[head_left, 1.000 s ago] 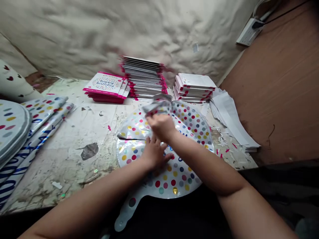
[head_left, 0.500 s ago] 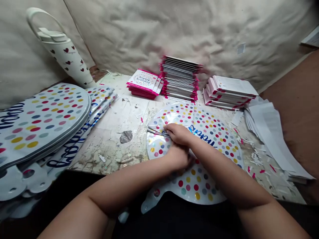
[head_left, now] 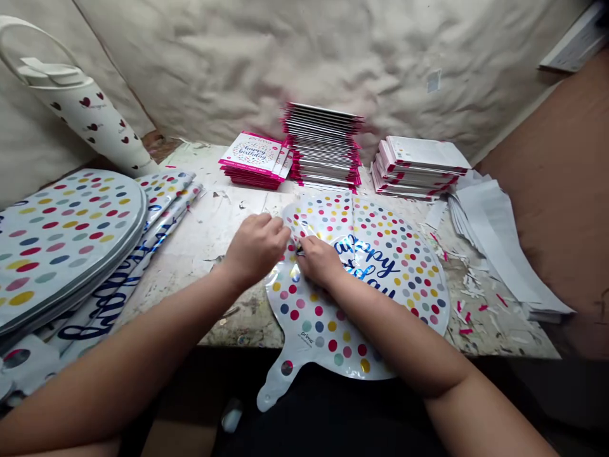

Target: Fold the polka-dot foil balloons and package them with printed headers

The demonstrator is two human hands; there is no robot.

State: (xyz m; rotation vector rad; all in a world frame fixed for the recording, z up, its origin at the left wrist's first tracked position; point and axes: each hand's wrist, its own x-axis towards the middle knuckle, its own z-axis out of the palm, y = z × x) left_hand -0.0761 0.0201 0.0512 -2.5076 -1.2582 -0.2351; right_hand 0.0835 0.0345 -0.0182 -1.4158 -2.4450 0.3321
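Observation:
A flat white foil balloon [head_left: 328,330] with coloured dots and blue "happy birthday" lettering lies on the table, its narrow tail hanging over the front edge. At its left side my left hand [head_left: 257,247] is closed, the fingertips pinched at the balloon's edge. My right hand [head_left: 320,260] is closed just beside it, gripping a pinched fold of the foil. A small dark, shiny bit shows at its fingertips; I cannot tell whether it is foil or something else. The right forearm crosses over the balloon.
On the left lie stacked dotted balloons [head_left: 71,235] and a white tumbler with hearts [head_left: 99,120]. Along the back stand pink-edged "happy birthday" packets [head_left: 252,155], a tall packet stack [head_left: 323,146] and another stack [head_left: 423,158]. White paper sheets [head_left: 504,241] and scraps [head_left: 469,285] lie right.
My left hand has come out from beneath the right arm and moved left and up to the balloon's edge. The right hand stays near the fold. The view has shifted slightly right.

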